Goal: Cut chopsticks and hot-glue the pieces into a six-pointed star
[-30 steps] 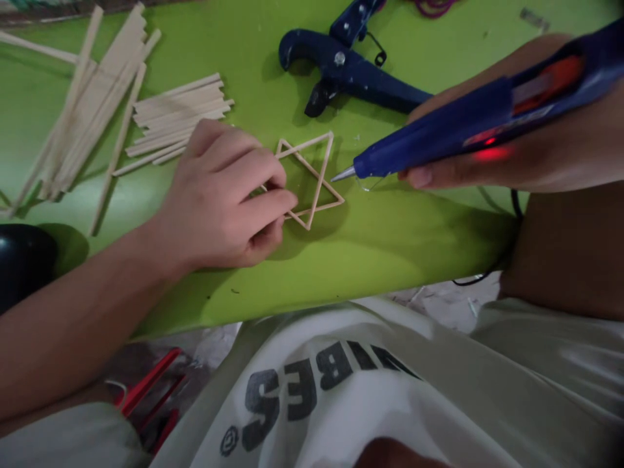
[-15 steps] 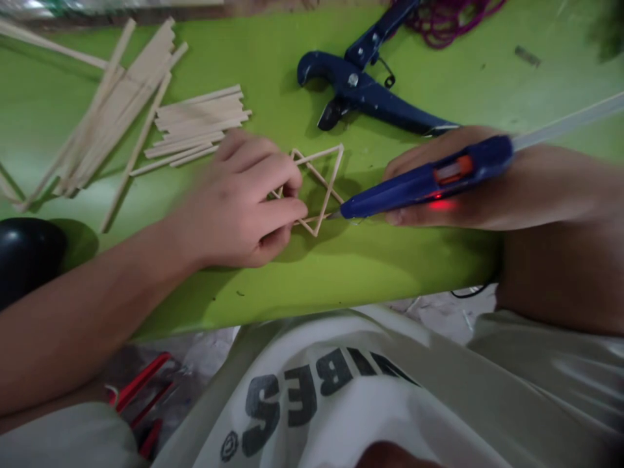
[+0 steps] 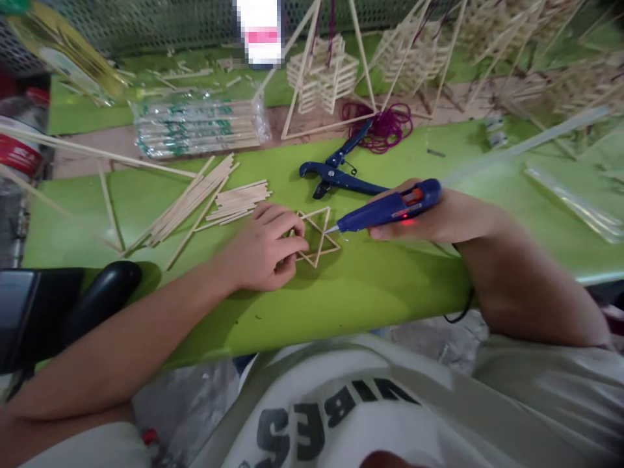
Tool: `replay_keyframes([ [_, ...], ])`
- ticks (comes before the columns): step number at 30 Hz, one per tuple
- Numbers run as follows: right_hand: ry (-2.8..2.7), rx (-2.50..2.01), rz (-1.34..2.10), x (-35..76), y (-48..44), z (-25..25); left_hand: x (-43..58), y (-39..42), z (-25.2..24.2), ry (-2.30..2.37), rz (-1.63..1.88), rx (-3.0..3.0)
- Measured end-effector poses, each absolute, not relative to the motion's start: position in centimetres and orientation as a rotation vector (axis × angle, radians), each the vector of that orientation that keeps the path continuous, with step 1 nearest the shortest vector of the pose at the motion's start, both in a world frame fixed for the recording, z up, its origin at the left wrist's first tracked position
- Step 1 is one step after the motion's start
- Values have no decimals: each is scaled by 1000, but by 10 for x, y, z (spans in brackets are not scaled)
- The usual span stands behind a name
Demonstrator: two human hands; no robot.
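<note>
A small star made of thin wooden sticks (image 3: 319, 239) lies flat on the green table (image 3: 361, 292). My left hand (image 3: 266, 250) rests on its left part, fingers curled and pinching the sticks. My right hand (image 3: 433, 218) grips a blue hot glue gun (image 3: 390, 207) with an orange trigger and a red light. The gun's metal tip touches the star's right side. A clear glue stick pokes out of the gun's back toward the right.
Blue cutting pliers (image 3: 341, 175) lie just behind the star. Loose wooden sticks (image 3: 205, 198) lie in piles at the left, a bagged pack (image 3: 199, 127) farther back. Purple cord (image 3: 385, 127) and several stick frames (image 3: 324, 75) stand at the rear. A black object (image 3: 97, 296) sits at the near left edge.
The glue gun's tip came left onto the star's right side. My head lifted, so much more of the table's rear shows. My left hand stayed on the star.
</note>
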State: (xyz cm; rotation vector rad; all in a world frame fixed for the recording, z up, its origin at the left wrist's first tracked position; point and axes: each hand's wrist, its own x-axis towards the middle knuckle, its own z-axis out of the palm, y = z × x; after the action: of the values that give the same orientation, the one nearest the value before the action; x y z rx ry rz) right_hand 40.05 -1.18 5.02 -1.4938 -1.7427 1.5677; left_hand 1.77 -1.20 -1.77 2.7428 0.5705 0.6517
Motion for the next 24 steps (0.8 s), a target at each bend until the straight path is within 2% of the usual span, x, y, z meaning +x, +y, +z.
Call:
replay_keyframes([
  [8, -1563, -1329, 1151, 382, -34, 93, 12, -8, -18, 569, 671, 2701],
  [12, -1653, -1351, 1218, 374, -39, 85, 13, -7, -13, 554, 655, 2715],
  [20, -1560, -1034, 1606, 408, -17, 9, 14, -9, -10, 599, 645, 2721],
  [24, -1726, -1145, 1625, 421, -24, 12, 9, -4, -6, 595, 639, 2743],
])
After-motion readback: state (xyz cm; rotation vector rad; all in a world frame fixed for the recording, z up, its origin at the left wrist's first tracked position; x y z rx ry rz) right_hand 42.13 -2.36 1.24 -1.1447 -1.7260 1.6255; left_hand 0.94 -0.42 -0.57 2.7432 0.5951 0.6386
